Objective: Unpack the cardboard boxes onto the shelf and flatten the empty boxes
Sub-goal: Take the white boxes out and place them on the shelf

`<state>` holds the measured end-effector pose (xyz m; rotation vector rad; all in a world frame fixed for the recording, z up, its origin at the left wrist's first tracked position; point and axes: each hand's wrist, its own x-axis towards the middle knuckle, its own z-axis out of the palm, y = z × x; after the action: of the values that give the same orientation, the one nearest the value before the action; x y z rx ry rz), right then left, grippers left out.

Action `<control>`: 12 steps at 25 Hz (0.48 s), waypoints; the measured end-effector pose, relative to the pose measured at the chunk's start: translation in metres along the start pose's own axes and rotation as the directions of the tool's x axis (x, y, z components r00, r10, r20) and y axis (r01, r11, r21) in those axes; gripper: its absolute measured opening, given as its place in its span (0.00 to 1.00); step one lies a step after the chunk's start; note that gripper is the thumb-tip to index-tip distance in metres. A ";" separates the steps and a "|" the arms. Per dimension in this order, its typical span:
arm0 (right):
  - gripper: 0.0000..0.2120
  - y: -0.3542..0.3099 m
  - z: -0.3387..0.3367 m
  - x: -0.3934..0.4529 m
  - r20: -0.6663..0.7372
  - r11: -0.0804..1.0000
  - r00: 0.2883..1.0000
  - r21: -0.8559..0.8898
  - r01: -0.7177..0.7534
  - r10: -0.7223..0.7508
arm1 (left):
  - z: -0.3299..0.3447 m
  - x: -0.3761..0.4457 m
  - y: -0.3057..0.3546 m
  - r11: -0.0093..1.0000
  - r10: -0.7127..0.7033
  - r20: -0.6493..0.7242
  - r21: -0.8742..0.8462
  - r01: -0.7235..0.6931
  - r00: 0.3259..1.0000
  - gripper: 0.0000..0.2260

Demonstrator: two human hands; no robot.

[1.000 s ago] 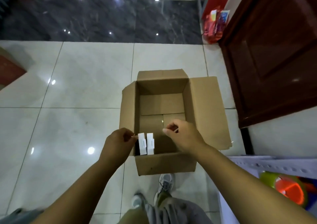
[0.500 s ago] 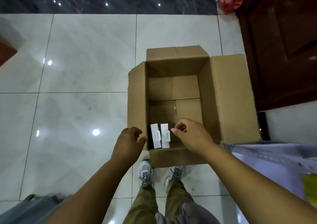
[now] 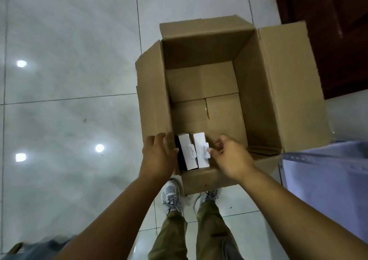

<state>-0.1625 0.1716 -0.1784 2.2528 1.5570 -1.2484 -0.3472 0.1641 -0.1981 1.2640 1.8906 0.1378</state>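
An open cardboard box (image 3: 256,92) stands on the tiled floor in front of my feet, flaps spread outward. Two small white boxes (image 3: 194,152) with hang tabs stand side by side in its near left corner. The remainder of the box bottom is bare cardboard. My left hand (image 3: 159,158) hovers over the box's left wall with fingers spread, just left of the white boxes. My right hand (image 3: 229,156) reaches in from the right, fingers loosely bent, its thumb tip beside the right white box's tab. Neither hand holds anything.
A white metal shelf (image 3: 326,180) edge juts in at the right, close to the box. A dark wooden door (image 3: 328,31) stands behind the box at upper right. My two grey shoes (image 3: 171,196) stand just in front of the box. Glossy tiles extend to the left.
The view has dropped closer over the box. Both hands have uncurled and moved down toward the two white boxes, the left opening its fingers, the right reaching to the right one's tab.
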 end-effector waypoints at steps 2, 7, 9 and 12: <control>0.23 0.001 0.012 0.009 -0.012 0.999 0.999 0.006 0.044 -0.044 | 0.011 0.009 -0.003 1.000 0.020 -0.008 0.018 -0.020 1.000 0.23; 0.27 0.005 0.034 0.027 0.033 0.988 0.989 -0.033 0.148 -0.147 | 0.031 0.018 -0.016 0.997 0.070 0.032 -0.013 -0.070 0.997 0.28; 0.25 0.009 0.042 0.032 0.055 0.986 0.987 -0.063 0.155 -0.151 | 0.034 0.017 -0.020 0.994 0.108 0.040 -0.027 -0.107 0.993 0.28; 0.24 0.016 0.045 0.033 0.014 0.995 0.995 -0.020 0.102 -0.102 | 0.035 0.015 -0.023 0.991 0.128 0.034 -0.041 -0.126 0.991 0.27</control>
<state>-0.1696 0.1642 -0.2359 2.1736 1.6919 -1.2628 -0.3419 0.1536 -0.2408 1.3515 1.7679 0.2159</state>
